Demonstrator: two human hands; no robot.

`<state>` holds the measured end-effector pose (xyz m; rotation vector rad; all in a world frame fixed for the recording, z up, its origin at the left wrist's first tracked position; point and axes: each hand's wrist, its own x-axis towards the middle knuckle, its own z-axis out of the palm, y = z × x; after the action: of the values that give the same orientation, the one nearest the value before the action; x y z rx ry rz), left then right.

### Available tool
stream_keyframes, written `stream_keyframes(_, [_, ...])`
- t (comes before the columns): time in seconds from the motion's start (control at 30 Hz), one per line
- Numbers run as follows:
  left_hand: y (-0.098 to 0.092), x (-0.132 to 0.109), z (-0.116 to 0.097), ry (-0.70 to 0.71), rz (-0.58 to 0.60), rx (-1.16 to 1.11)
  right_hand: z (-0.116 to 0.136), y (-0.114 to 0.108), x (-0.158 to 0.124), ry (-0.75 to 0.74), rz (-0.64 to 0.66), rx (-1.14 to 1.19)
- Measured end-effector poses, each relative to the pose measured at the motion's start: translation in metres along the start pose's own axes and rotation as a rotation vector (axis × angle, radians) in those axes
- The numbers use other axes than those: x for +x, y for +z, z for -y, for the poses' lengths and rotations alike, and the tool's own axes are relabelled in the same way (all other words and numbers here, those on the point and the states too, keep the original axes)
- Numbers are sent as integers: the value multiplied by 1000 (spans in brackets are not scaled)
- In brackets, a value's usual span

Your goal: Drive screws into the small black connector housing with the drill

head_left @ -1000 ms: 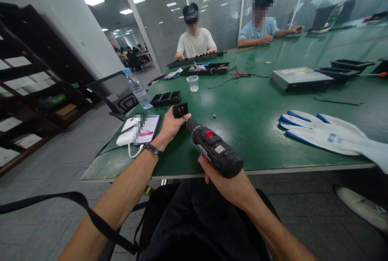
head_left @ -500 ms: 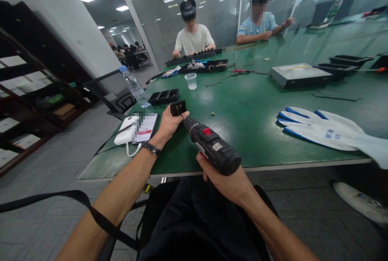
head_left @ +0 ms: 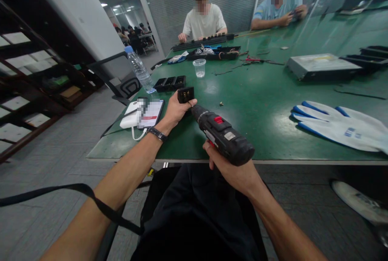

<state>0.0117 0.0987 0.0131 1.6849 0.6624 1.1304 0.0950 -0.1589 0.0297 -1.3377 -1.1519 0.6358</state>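
Note:
My left hand [head_left: 177,109] is closed around a small black plastic block [head_left: 186,94] with brass-coloured metal parts inside, held just above the table. In my right hand [head_left: 224,164] is a black cordless drill [head_left: 222,133] with a red switch on top. Its chuck points at the near side of the block, with the bit's tip close to my left thumb; whether the tip touches metal I cannot make out. A small brass-coloured piece [head_left: 221,103] lies on the table right of the block. Behind the block sits a black three-section plastic housing [head_left: 170,83].
On the green table [head_left: 266,131] stand a clear cup [head_left: 199,68] and a water bottle [head_left: 140,71]. A phone [head_left: 153,113] and a white power bank [head_left: 130,117] lie left. At right are a white-blue glove [head_left: 339,125] and a grey metal box [head_left: 324,66]. Two people sit opposite.
My view has shifted, so the whole scene sits further right and slightly higher. Both hands keep their hold on the block and drill. The person in blue has brought both hands together.

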Motion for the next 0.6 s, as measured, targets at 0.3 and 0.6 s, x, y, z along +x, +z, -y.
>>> stream_keyframes(0.3, [-1,0,2,27,11,-1,-3,2,0,-18,-18,-11])
stream_keyframes(0.6, [-1,-3,-3,-3,13,16,-6,3,-1,-65,-38,-33])
